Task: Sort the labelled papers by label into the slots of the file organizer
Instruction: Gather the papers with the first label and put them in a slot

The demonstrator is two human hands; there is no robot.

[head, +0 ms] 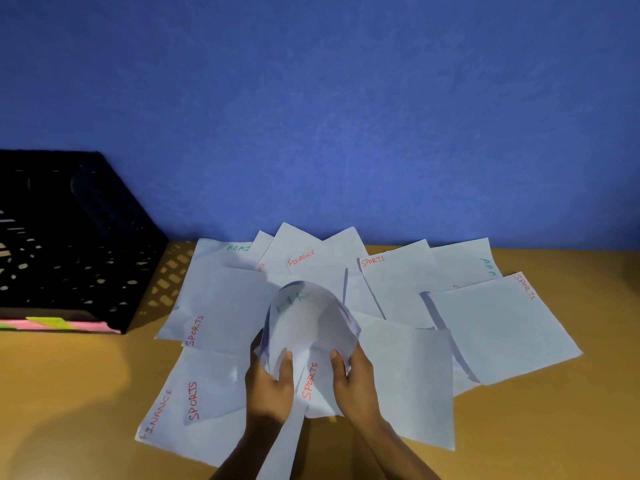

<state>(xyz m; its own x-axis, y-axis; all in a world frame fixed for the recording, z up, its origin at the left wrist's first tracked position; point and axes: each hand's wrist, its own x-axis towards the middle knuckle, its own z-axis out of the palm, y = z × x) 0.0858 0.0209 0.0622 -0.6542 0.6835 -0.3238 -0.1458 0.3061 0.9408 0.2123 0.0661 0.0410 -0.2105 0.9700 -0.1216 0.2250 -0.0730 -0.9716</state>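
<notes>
Both hands' grip: bowed sheets (308, 320), top reads "HR" | loose papers (502, 327): SPORTS, FINANCE

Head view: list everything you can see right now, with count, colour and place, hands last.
file organizer: one, black mesh, far left on the table, against the wall
coloured strips: pink and green, along the organizer's bottom front edge; what they are I cannot tell
loose papers: about a dozen, exact count unclear because they overlap; white, fanned over the table middle and right; labels SPORTS and FINANCE in red, ADMI in green
held stack: several white sheets bowed upward, top one faintly marked HR in green, centre
table: one, tan wood
wall: blue, behind
left hand: grips the stack's near left edge
right hand: grips the stack's near right edge
</notes>
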